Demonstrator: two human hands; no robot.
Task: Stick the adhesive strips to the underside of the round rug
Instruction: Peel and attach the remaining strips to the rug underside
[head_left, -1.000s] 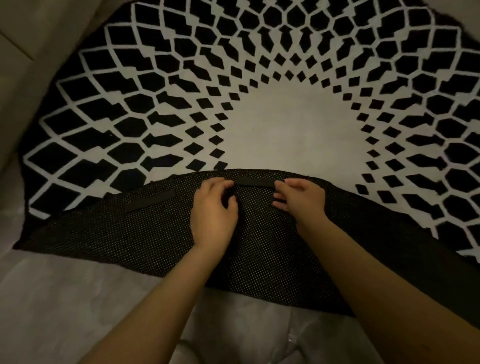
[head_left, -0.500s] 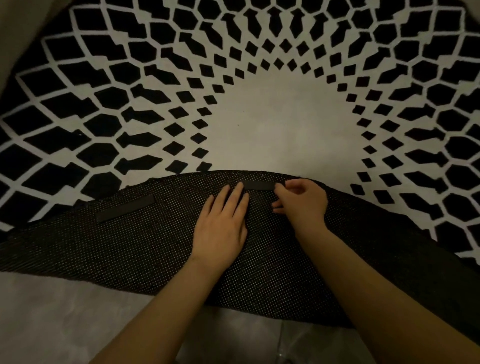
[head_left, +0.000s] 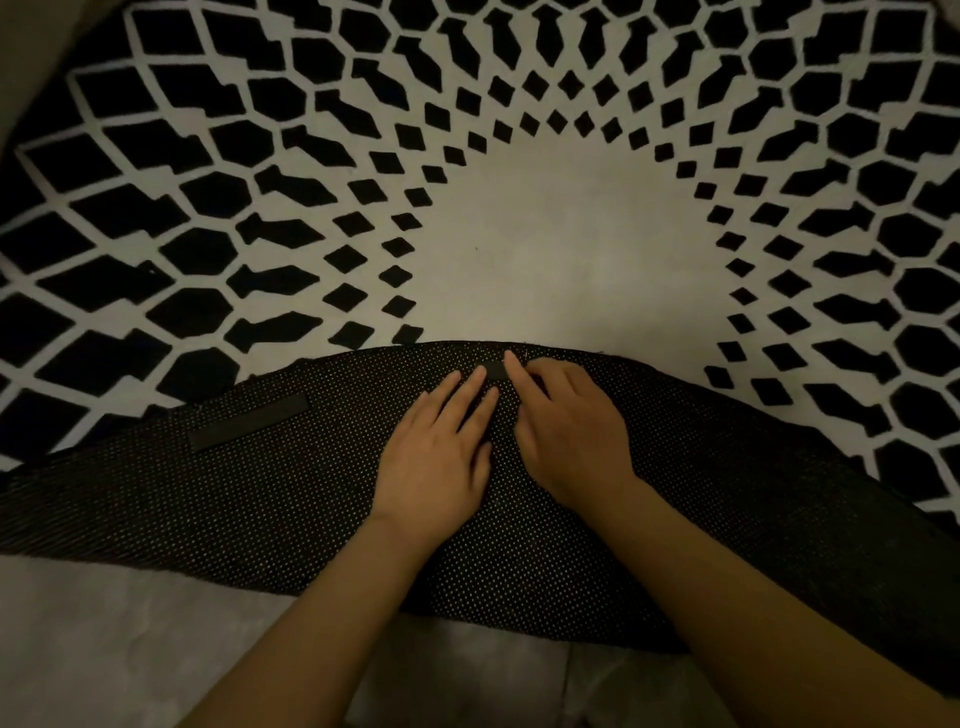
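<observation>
Black dotted underside (head_left: 311, 499) of a round rug (head_left: 545, 249) is folded toward the viewer. Left hand (head_left: 436, 452) and right hand (head_left: 566, 431), fingers straight and together, press an adhesive strip (head_left: 496, 370); another strip (head_left: 249, 422) lies left.

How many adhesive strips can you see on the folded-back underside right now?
2. One strip lies on the underside, left of the hands. The other strip is near the fold, mostly covered by the left hand and right hand. More may be hidden.
</observation>
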